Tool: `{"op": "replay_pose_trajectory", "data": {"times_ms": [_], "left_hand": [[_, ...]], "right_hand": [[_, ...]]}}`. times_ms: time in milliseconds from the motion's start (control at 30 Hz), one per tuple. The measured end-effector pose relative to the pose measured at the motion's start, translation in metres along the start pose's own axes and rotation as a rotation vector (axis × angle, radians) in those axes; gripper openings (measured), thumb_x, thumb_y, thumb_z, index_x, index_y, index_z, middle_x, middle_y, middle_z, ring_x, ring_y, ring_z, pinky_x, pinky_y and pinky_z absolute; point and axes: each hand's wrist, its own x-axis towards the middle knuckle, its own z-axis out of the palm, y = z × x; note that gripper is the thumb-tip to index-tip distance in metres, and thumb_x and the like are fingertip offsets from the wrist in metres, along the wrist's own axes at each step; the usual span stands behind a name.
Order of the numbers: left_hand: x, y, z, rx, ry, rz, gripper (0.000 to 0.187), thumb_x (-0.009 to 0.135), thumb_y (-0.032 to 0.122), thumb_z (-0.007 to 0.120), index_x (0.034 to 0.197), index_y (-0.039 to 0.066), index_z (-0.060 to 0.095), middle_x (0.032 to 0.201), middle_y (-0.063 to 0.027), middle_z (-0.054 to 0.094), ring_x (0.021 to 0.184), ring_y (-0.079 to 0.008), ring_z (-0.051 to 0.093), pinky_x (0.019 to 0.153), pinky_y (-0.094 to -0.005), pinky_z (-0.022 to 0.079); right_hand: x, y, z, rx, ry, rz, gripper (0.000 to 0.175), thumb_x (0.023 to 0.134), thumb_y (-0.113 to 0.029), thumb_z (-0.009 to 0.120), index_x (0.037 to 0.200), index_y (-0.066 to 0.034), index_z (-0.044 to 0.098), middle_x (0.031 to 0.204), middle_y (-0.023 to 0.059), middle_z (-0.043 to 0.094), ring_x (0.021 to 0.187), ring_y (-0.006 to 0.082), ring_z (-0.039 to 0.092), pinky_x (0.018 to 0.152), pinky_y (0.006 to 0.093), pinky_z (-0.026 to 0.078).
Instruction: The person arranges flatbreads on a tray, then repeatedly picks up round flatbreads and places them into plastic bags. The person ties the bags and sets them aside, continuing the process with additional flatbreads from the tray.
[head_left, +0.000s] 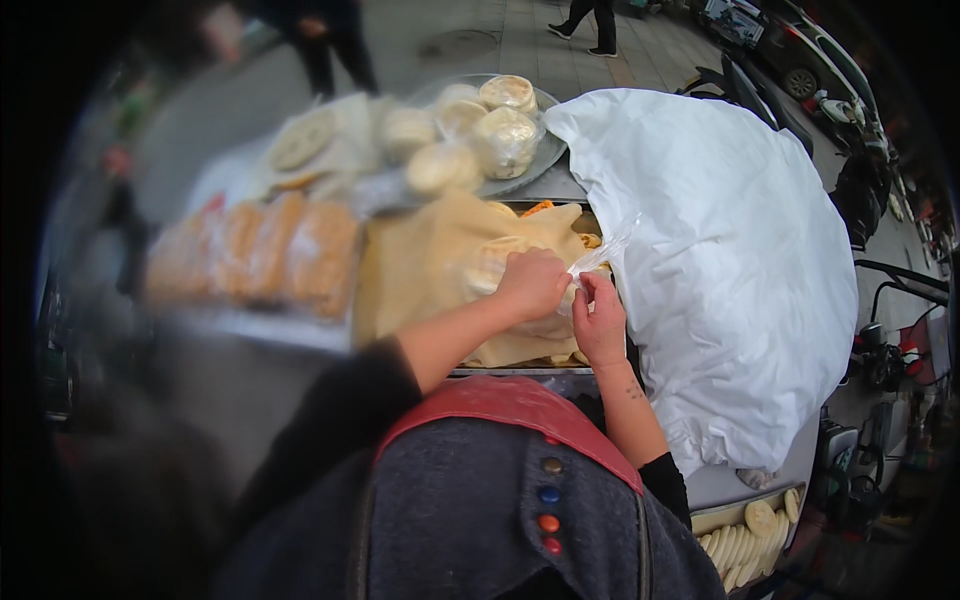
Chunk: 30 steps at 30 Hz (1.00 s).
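Observation:
My left hand (534, 283) and my right hand (600, 319) meet over a tray, fingers pinched around the gathered neck of a clear plastic bag (609, 251). The loose end of the bag fans out up and to the right, in front of a large white cloth bundle. Pale round flatbread (489, 264) shows just beyond my left hand; whether it is inside the bag is hard to tell. Beneath both hands, brown paper (420, 247) covers much of the metal tray (525, 370), and bits of baked food stick out at its edges.
The white cloth bundle (735, 262) bulges along the right. Bagged round breads (508, 139) crowd a glass plate (556, 154) at the back. Packed long breads (255, 251) lie left, blurred. Flatbreads (739, 551) fill a tray at lower right. People's legs (600, 26) and parked scooters stand beyond.

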Motion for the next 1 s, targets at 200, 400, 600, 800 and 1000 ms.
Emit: {"op": "replay_pose_trajectory", "data": {"times_ms": [200,400,600,800,1000], "left_hand": [[-0.002,-0.007,-0.004,-0.175,-0.045,0.167,0.022,0.086,0.028,0.059,0.078,0.008,0.065,0.089,-0.0098,0.061,0.092,-0.0305,0.056,0.080,-0.0435,0.041],[-0.001,-0.011,0.004,-0.310,0.089,0.122,0.021,0.085,0.026,0.061,0.078,0.007,0.064,0.085,-0.0102,0.060,0.088,-0.0309,0.056,0.078,-0.0427,0.044],[0.000,-0.019,-0.004,-0.096,0.084,0.023,0.018,0.085,0.022,0.059,0.079,0.006,0.065,0.087,-0.0113,0.059,0.089,-0.0312,0.056,0.077,-0.0426,0.044],[-0.006,-0.026,-0.033,-0.131,0.253,0.233,0.012,0.083,0.018,0.060,0.077,0.008,0.061,0.084,-0.0094,0.054,0.086,-0.0288,0.054,0.075,-0.0398,0.043],[-0.006,-0.047,-0.043,-0.330,0.250,0.416,0.013,0.081,0.017,0.065,0.087,0.007,0.058,0.090,-0.0091,0.055,0.090,-0.0304,0.054,0.080,-0.0398,0.044]], "right_hand": [[0.006,0.016,-0.009,0.208,-0.216,0.231,0.012,0.081,0.004,0.057,0.090,-0.0020,0.063,0.088,0.0074,0.062,0.081,0.0211,0.060,0.074,0.0307,0.048],[0.005,0.023,-0.007,0.866,-0.345,0.841,0.012,0.083,0.002,0.059,0.093,-0.0040,0.063,0.085,0.0003,0.062,0.079,0.0066,0.055,0.073,0.0239,0.045],[0.004,0.017,-0.021,0.405,-0.343,0.061,0.018,0.079,0.006,0.059,0.094,-0.0041,0.063,0.109,0.0097,0.056,0.100,0.0217,0.054,0.090,0.0306,0.044],[0.006,0.001,-0.027,0.343,-0.530,0.297,0.028,0.081,-0.003,0.062,0.108,-0.0052,0.058,0.113,0.0107,0.056,0.079,0.0176,0.058,0.071,0.0292,0.049],[0.037,-0.012,0.010,-0.225,-0.606,-0.005,0.009,0.083,-0.012,0.059,0.088,-0.0051,0.055,0.089,0.0155,0.065,0.070,0.0328,0.063,0.057,0.0411,0.049]]}}
